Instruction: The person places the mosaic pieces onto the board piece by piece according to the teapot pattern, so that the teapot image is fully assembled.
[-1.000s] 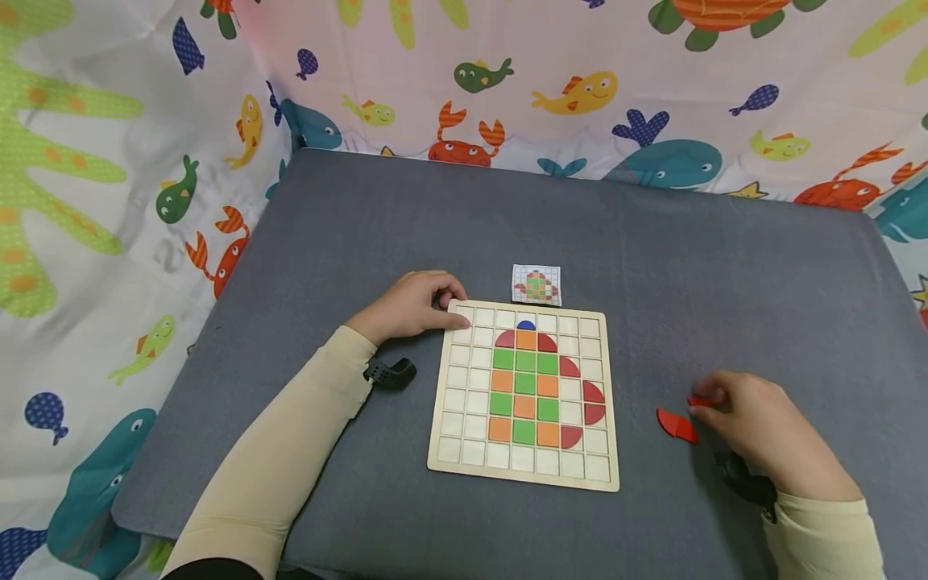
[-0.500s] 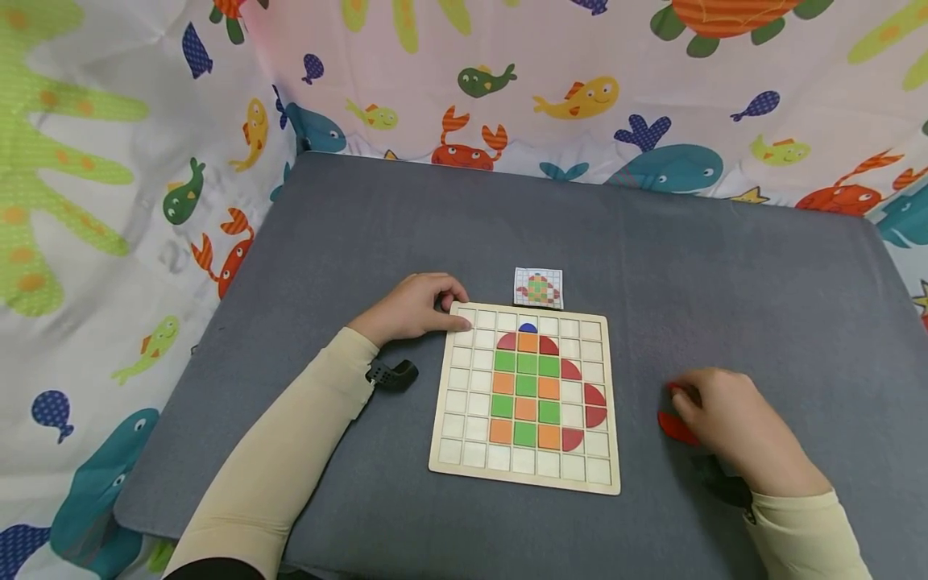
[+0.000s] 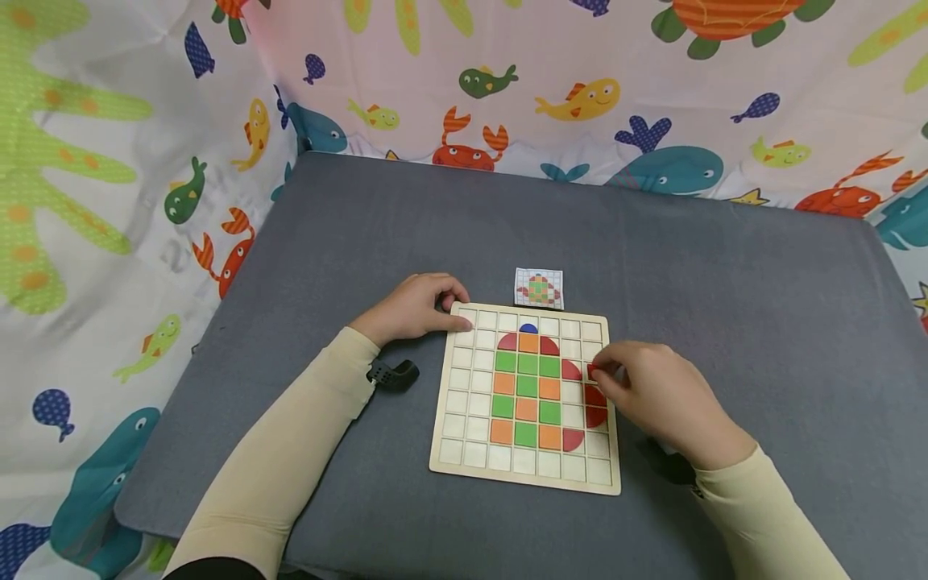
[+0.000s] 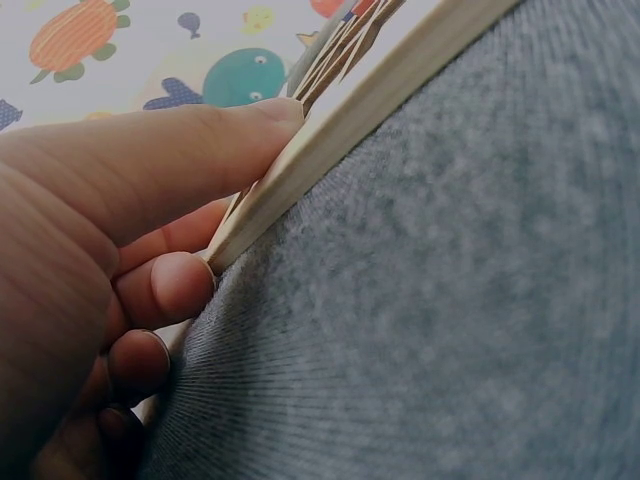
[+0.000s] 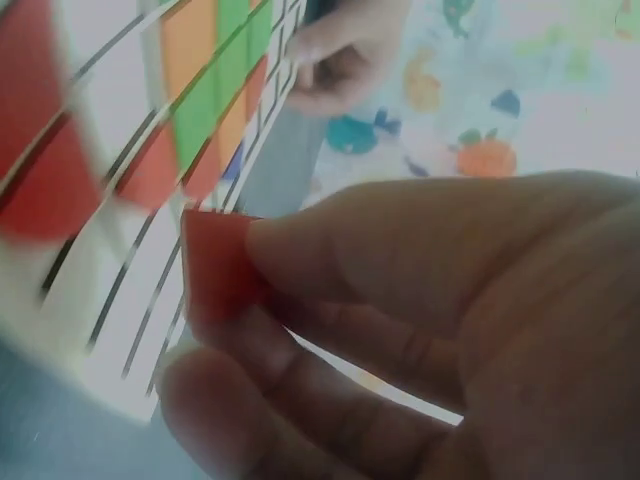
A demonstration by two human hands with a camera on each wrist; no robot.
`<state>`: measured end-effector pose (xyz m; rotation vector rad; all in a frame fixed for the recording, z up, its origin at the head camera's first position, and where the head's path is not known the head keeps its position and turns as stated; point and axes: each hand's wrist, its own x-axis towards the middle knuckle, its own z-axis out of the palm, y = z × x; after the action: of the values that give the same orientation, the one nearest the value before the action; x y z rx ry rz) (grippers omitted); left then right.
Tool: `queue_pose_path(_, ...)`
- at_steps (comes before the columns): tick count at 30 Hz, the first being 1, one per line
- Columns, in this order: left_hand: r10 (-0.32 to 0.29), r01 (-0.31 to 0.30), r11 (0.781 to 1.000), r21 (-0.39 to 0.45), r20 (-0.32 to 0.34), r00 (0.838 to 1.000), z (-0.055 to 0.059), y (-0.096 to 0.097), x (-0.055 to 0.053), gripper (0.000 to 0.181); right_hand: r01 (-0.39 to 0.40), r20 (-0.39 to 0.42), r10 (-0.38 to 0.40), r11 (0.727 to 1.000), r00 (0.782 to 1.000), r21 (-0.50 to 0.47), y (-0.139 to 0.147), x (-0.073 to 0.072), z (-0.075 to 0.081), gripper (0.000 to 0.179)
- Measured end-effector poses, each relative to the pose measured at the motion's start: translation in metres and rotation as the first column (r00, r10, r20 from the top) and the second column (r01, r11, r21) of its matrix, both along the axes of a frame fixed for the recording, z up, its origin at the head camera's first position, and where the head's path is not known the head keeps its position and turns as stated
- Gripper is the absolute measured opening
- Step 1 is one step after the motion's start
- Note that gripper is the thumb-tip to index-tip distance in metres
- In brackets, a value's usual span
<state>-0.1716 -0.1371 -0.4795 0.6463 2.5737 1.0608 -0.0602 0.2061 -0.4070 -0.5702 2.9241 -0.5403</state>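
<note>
My left hand [image 3: 415,308] holds the top left corner of a square wooden grid board [image 3: 524,481], thumb [image 4: 215,140] on its edge and the other fingers curled at the corner. Coloured tiles fill part of the grid: green and orange squares in the middle, red quarter-rounds around them, and a small blue half-round [image 3: 528,328] at the top. Over the board's right side, my right hand [image 3: 663,395] pinches a red quarter-round tile [image 5: 215,265] between thumb and fingers. In the head view that tile shows just above the red pair [image 3: 595,405] in the right column.
A small printed pattern card [image 3: 539,288] stands just beyond the board's top edge. Grey cloth covers the table [image 3: 406,217]. A curtain [image 3: 406,64] with sea animals hangs behind and to the left.
My right hand has lifted a red tile from the table at right and carried it left to the board. My left hand keeps its hold on the corner.
</note>
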Motion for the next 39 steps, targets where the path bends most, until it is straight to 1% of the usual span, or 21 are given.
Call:
queue_pose_path(5,-0.002,0.002,1.0,-0.003,-0.013,1.0,0.0,0.0,-0.001,0.031,-0.057,-0.058,0.06,0.998,0.997,0.039,-0.026,-0.007,-0.002,0.005)
queue_pose_path(7,-0.007,0.007,1.0,-0.004,-0.012,1.0,-0.001,0.001,-0.002,0.031,-0.076,-0.064,0.079,0.996,0.995,0.044,-0.035,-0.009,-0.002,0.005)
queue_pose_path(12,-0.021,0.021,1.0,-0.003,-0.004,1.0,-0.002,0.002,-0.002,0.031,-0.123,-0.024,0.123,0.992,0.992,0.027,-0.057,-0.015,-0.001,0.004)
queue_pose_path(15,-0.023,0.023,1.0,0.004,-0.006,1.0,-0.003,0.002,-0.002,0.031,-0.136,0.008,0.137,0.99,0.991,-0.027,-0.068,-0.017,-0.001,0.005)
queue_pose_path(19,-0.028,0.029,1.0,0.008,-0.021,0.999,-0.003,0.002,-0.002,0.031,-0.137,0.045,0.143,0.983,0.989,-0.126,-0.081,-0.018,-0.007,0.006)
queue_pose_path(22,-0.027,0.027,1.0,0.002,-0.03,0.999,-0.003,0.001,-0.001,0.031,-0.143,0.052,0.155,0.971,0.986,-0.194,-0.088,-0.016,-0.014,0.003)
queue_pose_path(27,-0.022,0.022,1.0,-0.009,-0.031,0.999,-0.001,-0.001,-0.001,0.031,-0.155,0.049,0.175,0.95,0.983,-0.271,-0.097,-0.014,-0.024,0.006)
queue_pose_path(31,-0.027,0.026,1.0,-0.009,-0.028,0.999,-0.001,-0.001,0.0,0.031,-0.163,0.053,0.184,0.946,0.981,-0.279,-0.101,-0.013,-0.03,0.006)
queue_pose_path(34,-0.026,0.026,1.0,-0.01,-0.028,0.999,0.0,0.0,0.0,0.031,-0.152,0.058,0.173,0.952,0.983,-0.264,-0.102,-0.012,-0.032,0.006)
queue_pose_path(39,-0.023,0.023,1.0,-0.009,-0.029,0.999,0.0,-0.001,0.0,0.031,-0.124,0.102,0.152,0.963,0.983,-0.24,-0.105,-0.013,-0.034,0.005)
